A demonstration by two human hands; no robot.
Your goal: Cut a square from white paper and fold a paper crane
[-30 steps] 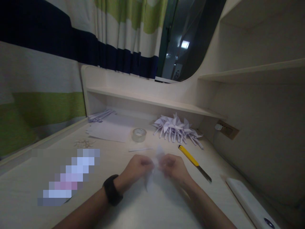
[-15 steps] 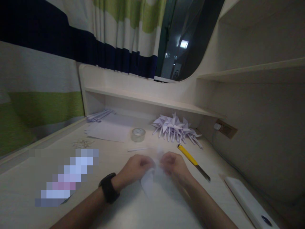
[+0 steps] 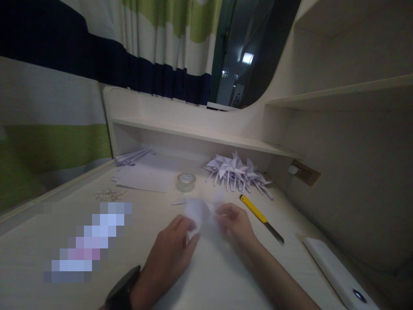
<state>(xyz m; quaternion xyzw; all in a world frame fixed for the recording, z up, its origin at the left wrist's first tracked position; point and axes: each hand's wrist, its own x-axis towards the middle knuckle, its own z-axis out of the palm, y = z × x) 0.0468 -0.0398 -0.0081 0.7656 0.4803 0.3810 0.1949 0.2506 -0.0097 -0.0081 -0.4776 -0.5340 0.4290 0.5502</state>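
A white paper pinwheel (image 3: 197,210), its blades smeared by motion, is between my two hands above the desk. My left hand (image 3: 176,243), with a black watch at the wrist, pinches the pinwheel's lower left blade between thumb and fingers. On the other side, my right hand (image 3: 235,221) has its fingertips closed at the pinwheel's right side near the middle. Behind the pinwheel lies a thin white paper stick (image 3: 178,203), partly covered. A roll of clear tape (image 3: 186,183) sits farther back.
Finished paper pinwheels (image 3: 234,170) are heaped at the back right. A yellow cutter knife (image 3: 254,209), blade out, lies right of my right hand. White sheets (image 3: 145,172), rolled paper sticks (image 3: 134,157) and small pale pieces (image 3: 111,195) lie left. A white device (image 3: 332,269) is at right.
My left hand has moved left and toward me, now gripping a lower blade. The pinwheel has turned and shows more of its blades. My right hand has stayed nearly in place.
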